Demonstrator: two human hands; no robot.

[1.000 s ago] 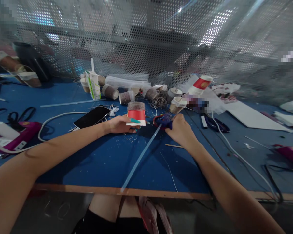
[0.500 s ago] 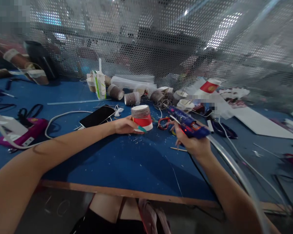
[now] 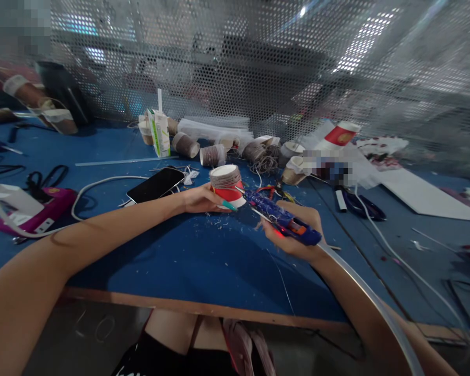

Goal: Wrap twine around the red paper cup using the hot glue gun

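My left hand [image 3: 202,200] grips an upturned red and white paper cup [image 3: 227,185] whose upper part is wound with brown cord; the cup is tilted on the blue table [image 3: 188,261]. My right hand [image 3: 297,230] is closed round a blue glue gun [image 3: 280,218], its nozzle pointing left and almost touching the cup's lower rim. A clear glue stick [image 3: 372,297] trails from the back of the gun along my right forearm.
A black phone [image 3: 155,185] lies left of the cup. Behind it stand a drink carton [image 3: 159,133] and several cord-wrapped cups [image 3: 213,154]. A pink glue gun [image 3: 35,211] and white cable [image 3: 97,185] lie left; scissors [image 3: 358,204] and white sheets [image 3: 419,196] right. A perforated screen [image 3: 258,62] backs the table.
My right hand picked the glue gun up off the table, swung it round and brought its nozzle to the cup. My left hand tilted the cup toward the gun.
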